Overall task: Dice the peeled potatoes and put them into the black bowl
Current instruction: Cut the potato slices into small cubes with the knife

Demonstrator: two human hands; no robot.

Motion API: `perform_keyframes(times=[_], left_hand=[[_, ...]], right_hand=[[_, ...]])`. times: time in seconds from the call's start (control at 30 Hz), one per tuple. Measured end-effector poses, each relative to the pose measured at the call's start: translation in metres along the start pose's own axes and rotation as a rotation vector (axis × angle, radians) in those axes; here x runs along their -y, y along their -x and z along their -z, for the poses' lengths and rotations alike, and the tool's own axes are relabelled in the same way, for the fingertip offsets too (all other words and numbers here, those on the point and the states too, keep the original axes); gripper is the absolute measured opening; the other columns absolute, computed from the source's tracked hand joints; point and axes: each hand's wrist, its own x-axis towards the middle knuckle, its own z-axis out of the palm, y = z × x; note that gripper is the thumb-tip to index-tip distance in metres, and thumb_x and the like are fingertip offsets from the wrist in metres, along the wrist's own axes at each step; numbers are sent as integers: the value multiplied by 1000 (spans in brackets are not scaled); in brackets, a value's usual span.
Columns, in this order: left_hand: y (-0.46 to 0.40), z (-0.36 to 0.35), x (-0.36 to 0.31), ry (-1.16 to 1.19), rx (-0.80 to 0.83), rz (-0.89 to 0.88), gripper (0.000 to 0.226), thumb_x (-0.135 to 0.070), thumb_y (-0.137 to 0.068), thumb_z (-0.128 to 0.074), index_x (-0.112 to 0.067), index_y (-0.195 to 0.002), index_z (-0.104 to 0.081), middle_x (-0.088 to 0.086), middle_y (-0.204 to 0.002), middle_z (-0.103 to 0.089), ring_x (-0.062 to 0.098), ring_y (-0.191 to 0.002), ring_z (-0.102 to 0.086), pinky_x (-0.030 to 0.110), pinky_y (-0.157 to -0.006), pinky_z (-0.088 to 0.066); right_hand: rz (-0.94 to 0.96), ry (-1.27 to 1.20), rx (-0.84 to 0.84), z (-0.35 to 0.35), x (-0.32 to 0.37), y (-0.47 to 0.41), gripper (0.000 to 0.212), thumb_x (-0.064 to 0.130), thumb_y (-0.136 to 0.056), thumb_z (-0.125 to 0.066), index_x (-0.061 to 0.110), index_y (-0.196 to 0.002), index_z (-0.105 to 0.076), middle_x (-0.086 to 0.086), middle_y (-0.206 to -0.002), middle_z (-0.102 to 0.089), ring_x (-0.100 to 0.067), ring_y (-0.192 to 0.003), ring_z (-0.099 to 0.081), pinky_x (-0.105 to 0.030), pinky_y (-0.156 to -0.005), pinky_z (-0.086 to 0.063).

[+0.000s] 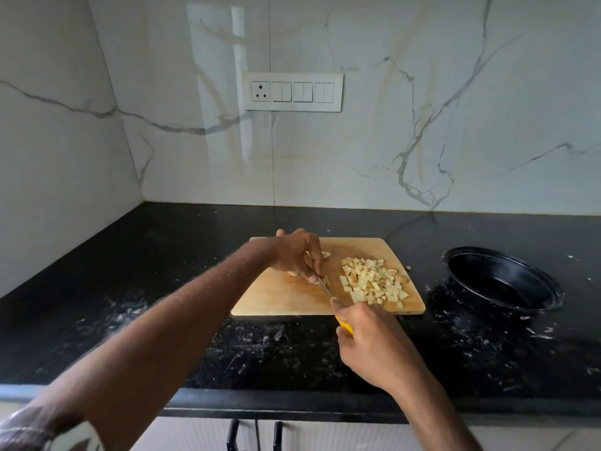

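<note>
A wooden cutting board (283,297) lies on the black counter. A pile of diced potato (374,283) covers its right half. My left hand (297,252) curls over a piece of peeled potato (326,254) near the board's middle, mostly hiding it. My right hand (370,346) grips a yellow-handled knife (344,325); its blade (323,286) runs up to the potato beside my left fingertips. The black bowl (546,289) stands to the right of the board, and I see no potato in it.
The black counter (162,288) is speckled with white smears and bits. One potato scrap (408,267) lies just off the board's right edge. A marble wall with a switch panel (292,91) rises behind. Cabinet handles (232,434) sit below the counter's front edge.
</note>
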Motion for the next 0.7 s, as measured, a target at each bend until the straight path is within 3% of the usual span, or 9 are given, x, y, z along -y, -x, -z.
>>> perform_keyframes(times=[0.13,0.23,0.33,0.4,0.47,0.53,0.7], left_hand=[[7,-5,-1,65,-38,5,12,-18,-81,-82,-23,-92,-79,-7,-118,-62,12,-122,-42,60,-114,-11],[14,-20,5,116,-103,-17,9,-33,-78,-81,-37,-86,-77,-22,-109,-62,15,-121,-43,71,-113,-11],[20,-35,12,184,-232,7,14,-32,-82,-78,-43,-91,-78,-35,-102,-57,9,-119,-39,70,-114,-8],[21,-44,14,160,-334,56,23,-23,-87,-76,-42,-101,-78,-36,-105,-56,5,-116,-33,63,-113,-7],[22,-48,11,95,-372,42,25,-26,-89,-75,-44,-106,-76,-32,-112,-60,5,-115,-33,55,-109,-15],[23,-49,9,55,-385,43,25,-28,-89,-74,-44,-109,-75,-26,-118,-64,7,-115,-36,50,-102,-22],[23,-50,12,67,-436,-13,25,-29,-85,-79,-43,-106,-76,-24,-117,-68,11,-114,-44,44,-93,-27]], right_hand=[[9,13,-10,7,-4,13,51,23,-96,-58,27,-146,-49,11,-100,-67,-1,-55,-49,-13,-43,-33],[-20,-60,-31,17,-10,20,45,19,-94,-62,28,-137,-59,17,-79,-60,-7,-55,-57,-20,-44,-42],[-91,-112,-169,16,-15,18,41,15,-92,-65,24,-132,-64,17,-57,-46,-3,-46,-51,-17,-38,-34],[-107,-78,-210,8,-12,14,43,18,-92,-65,25,-134,-63,15,-66,-61,-4,-44,-49,-15,-39,-37],[-100,-28,-229,-2,-10,11,45,22,-92,-64,25,-137,-61,10,-83,-73,-5,-52,-57,-18,-46,-49],[-95,20,-212,-6,-10,11,46,26,-93,-62,26,-138,-59,9,-87,-75,-8,-59,-62,-24,-55,-56],[-65,161,-168,-11,-6,9,51,39,-96,-51,37,-147,-46,7,-97,-73,-14,-85,-65,-30,-72,-54]])
